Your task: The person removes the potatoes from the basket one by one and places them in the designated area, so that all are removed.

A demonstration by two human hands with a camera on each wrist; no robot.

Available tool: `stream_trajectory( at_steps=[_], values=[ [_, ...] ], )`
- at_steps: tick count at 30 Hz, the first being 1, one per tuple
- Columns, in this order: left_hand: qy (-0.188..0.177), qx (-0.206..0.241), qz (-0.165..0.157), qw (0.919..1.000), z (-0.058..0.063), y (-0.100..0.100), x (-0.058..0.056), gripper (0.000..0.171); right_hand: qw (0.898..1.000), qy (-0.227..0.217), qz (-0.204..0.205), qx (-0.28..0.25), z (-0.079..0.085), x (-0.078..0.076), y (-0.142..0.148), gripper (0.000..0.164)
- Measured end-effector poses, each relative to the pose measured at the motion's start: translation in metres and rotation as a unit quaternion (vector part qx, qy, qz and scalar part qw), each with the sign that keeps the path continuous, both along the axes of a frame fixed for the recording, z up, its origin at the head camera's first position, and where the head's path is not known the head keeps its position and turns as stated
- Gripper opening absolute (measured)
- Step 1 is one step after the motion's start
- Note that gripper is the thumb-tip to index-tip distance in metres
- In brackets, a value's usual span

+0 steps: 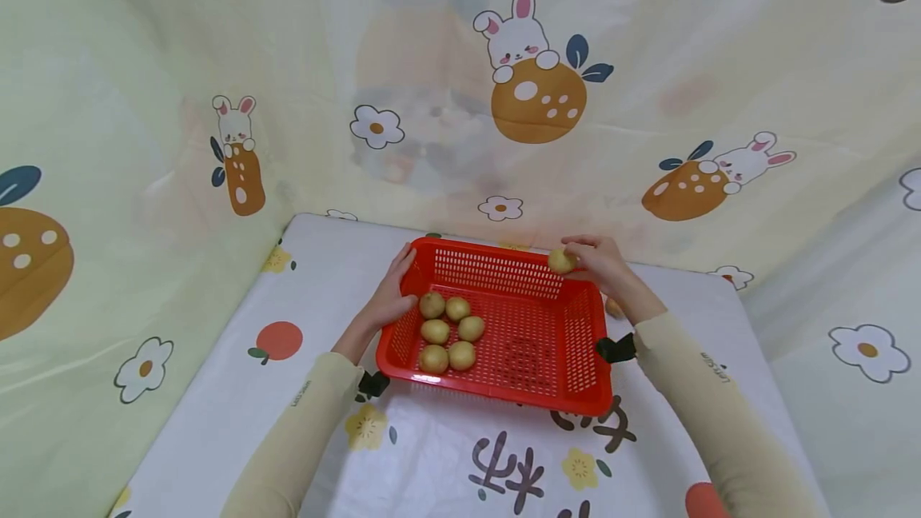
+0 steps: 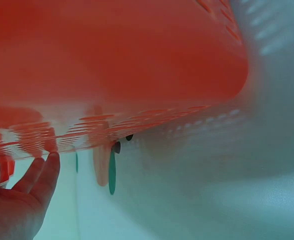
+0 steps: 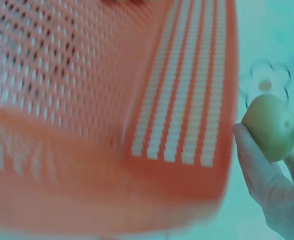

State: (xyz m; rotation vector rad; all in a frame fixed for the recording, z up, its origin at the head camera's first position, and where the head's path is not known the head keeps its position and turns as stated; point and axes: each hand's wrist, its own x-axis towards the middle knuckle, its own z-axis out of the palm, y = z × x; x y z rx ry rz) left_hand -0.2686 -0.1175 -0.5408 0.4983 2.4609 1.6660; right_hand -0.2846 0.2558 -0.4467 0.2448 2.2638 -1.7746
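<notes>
Sleeves: the cream left sleeve (image 1: 288,446) enters from 8 o'clock and the right sleeve (image 1: 708,414) from 4; both slant inward and away, toward the red basket (image 1: 518,318), whose middle is the clock's centre, with 12 on its far side.
Worktop: white (image 1: 338,278), patterned, with printed lettering (image 1: 507,472) toward 6 o'clock; the basket stands on it.
Left hand: at the basket's left side (image 1: 391,300), between 9 and 10, fingers pointing roughly to 1 and thumb reaching over the rim.
Left grip: holds the rim, thumb on the inner side, fairly straight fingers against the outer wall.
Potatoes inside: six (image 1: 435,332) in the basket's left half, between 8 and 10, in three rows of two.
Brown thing: rounded (image 1: 614,308), just outside the right rim near 3, partly hidden; too little shows to name it.
Right hand: raised by the far right corner (image 1: 603,264), between 1 and 2, wrist bent back toward the left.
Right grip: pinched on one potato (image 1: 560,262), thumb and fingers around its sides.
Held potato: just beside the rim in the right wrist view; contact with it cannot be told.
Backdrop: pale sheeting (image 1: 432,38) beyond 12, printed with rabbits and flowers.
</notes>
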Motion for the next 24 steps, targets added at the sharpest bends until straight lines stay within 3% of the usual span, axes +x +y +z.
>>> stream_trajectory(
  at_steps=[6, 11, 18, 24],
  values=[
    [0.001, 0.000, -0.005, 1.0000, 0.000, 0.001, 0.001, 0.091, 0.998, -0.022, -0.060, -0.001, 0.008, 0.008, 0.050, 0.053],
    [0.000, 0.004, 0.000, 1.0000, 0.000, 0.001, 0.000, 0.092, 0.995, -0.032, -0.096, -0.004, 0.000, 0.018, 0.084, 0.057],
    [-0.003, 0.008, -0.008, 0.9999, -0.002, 0.000, 0.000, 0.091, 0.989, -0.064, -0.135, 0.001, -0.036, 0.037, 0.129, 0.059],
    [0.009, 0.008, -0.006, 0.9999, -0.002, 0.000, -0.002, 0.090, 0.982, -0.082, -0.158, 0.057, -0.072, 0.051, 0.150, 0.055]
  ],
)
